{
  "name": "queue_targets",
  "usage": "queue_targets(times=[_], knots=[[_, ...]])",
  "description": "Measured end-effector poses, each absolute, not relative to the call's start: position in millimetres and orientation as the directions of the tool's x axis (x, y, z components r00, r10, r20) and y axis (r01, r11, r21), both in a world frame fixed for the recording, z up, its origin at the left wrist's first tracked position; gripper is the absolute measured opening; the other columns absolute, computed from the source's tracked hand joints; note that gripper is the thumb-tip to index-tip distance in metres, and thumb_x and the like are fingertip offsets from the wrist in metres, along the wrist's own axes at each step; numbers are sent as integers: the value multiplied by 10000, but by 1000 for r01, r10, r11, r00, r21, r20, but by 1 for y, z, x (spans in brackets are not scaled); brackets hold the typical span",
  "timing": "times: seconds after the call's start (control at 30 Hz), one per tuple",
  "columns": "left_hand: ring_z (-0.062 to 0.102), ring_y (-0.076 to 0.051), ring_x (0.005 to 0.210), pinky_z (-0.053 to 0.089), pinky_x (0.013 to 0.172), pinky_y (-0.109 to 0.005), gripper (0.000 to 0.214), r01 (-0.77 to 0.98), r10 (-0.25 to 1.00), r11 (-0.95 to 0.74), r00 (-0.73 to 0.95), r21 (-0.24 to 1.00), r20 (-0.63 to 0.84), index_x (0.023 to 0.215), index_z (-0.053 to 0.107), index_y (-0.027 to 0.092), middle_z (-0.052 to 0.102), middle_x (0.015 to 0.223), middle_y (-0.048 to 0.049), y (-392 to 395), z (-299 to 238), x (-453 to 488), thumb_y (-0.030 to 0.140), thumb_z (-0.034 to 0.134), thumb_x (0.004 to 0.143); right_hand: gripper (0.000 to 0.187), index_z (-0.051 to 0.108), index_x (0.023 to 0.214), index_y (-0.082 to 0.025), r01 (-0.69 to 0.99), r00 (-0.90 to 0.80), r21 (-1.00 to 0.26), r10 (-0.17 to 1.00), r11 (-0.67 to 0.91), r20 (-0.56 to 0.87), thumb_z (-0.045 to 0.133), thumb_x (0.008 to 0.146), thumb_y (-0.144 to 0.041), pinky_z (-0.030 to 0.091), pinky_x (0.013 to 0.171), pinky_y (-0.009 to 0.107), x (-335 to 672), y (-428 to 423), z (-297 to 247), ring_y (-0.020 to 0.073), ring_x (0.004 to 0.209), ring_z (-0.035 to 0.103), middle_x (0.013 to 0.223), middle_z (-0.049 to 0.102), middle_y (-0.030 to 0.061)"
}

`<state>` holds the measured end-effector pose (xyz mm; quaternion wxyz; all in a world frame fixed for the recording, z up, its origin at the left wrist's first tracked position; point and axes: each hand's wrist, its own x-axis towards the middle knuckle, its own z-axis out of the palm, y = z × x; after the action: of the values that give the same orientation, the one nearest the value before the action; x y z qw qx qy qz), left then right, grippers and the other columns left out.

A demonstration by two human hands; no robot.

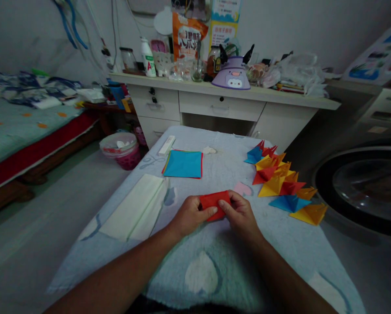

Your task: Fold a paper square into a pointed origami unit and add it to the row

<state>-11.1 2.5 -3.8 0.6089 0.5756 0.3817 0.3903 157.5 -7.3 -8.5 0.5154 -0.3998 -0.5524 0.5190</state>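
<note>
A folded sheet of red paper (214,200) is held up between both hands, just above the cloth-covered table (202,244). My left hand (192,214) pinches its left edge, thumb in front. At the right side, my right hand (240,210) grips it with the thumb pressed on its face; the fingers behind are partly hidden. Beyond the hands lies a stack of square coloured paper (183,164), blue on top with red and yellow edges showing. To the right stand rows of folded paper cranes (273,181) in yellow, red and blue.
A white folded cloth or paper (134,209) lies at the table's left. A small white box (167,145) and a crumpled white scrap (209,150) rest near the paper stack. A cluttered desk (195,90) stands behind, a pink bin (126,159) left, a washing machine (372,174) right.
</note>
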Motion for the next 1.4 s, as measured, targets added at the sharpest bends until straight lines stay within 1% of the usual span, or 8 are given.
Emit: queue_targets(times=[0.23, 0.43, 0.53, 0.63, 0.77, 0.9, 1.1, 1.4], knots=[[561, -132, 629, 438, 605, -246, 254, 51, 911, 53, 407, 997, -69, 846, 710, 99, 644, 706, -16, 1, -7, -10, 333, 684, 751, 220, 587, 738, -203, -148, -46, -983, 992, 110, 118, 666, 837, -382, 345, 528, 219, 159, -5, -1, 104, 578, 433, 642, 508, -37], [556, -129, 624, 428, 597, -237, 278, 32, 925, 22, 377, 999, -33, 853, 706, 98, 640, 697, -11, 1, -8, -12, 357, 701, 754, 263, 605, 783, -198, -102, -66, -984, 986, 146, 153, 569, 902, -429, 371, 576, 232, 162, -6, 6, 113, 615, 446, 673, 501, -28], [566, -132, 648, 442, 630, -249, 276, 7, 939, -9, 344, 1000, 6, 849, 700, 95, 651, 726, -22, 1, -7, -14, 362, 694, 776, 243, 598, 918, -215, -130, -137, -981, 978, 141, 159, 655, 838, -437, 429, 653, 251, 159, -6, 3, 137, 707, 523, 799, 586, -7], [594, -148, 703, 472, 691, -271, 257, 1, 949, -46, 311, 999, 43, 855, 692, 101, 670, 776, -40, 2, -4, -14, 352, 679, 800, 244, 587, 906, -212, -76, -195, -987, 968, 145, 157, 690, 814, -413, 454, 719, 286, 157, -5, -3, 157, 750, 552, 826, 610, 6], [635, -175, 850, 501, 769, -285, 349, -16, 968, -149, 203, 989, 149, 1088, 620, 146, 672, 980, -62, 1, -4, -14, 277, 701, 775, 203, 595, 856, -203, 12, -195, -981, 963, 191, 185, 648, 854, -399, 437, 707, 286, 160, -3, -11, 162, 747, 546, 809, 609, 10], [620, -185, 1028, 487, 884, -305, 518, 103, 930, -345, 173, 933, 325, 1293, 467, 230, 608, 1169, -71, 0, -3, -20, 169, 639, 808, 180, 598, 862, -203, 61, -186, -972, 959, 228, 214, 626, 871, -380, 415, 697, 278, 161, -3, -11, 158, 744, 527, 813, 602, 5], [562, -179, 1076, 435, 947, -314, 360, 279, 813, -576, 290, 769, 504, 1158, 518, 229, 579, 1131, -52, 0, 4, -26, 99, 587, 830, 161, 577, 827, -203, 146, -186, -947, 948, 286, 257, 609, 871, -354, 389, 680, 272, 159, -5, -4, 152, 720, 497, 760, 554, -10], [559, -162, 950, 445, 840, -286, 206, 247, 815, -574, 265, 781, 515, 973, 490, 208, 551, 984, -32, 1, 6, -26, 74, 551, 829, 122, 599, 847, -209, 175, -181, -931, 940, 321, 290, 607, 870, -328, 405, 689, 277, 157, -6, -2, 159, 743, 526, 803, 557, 4]])
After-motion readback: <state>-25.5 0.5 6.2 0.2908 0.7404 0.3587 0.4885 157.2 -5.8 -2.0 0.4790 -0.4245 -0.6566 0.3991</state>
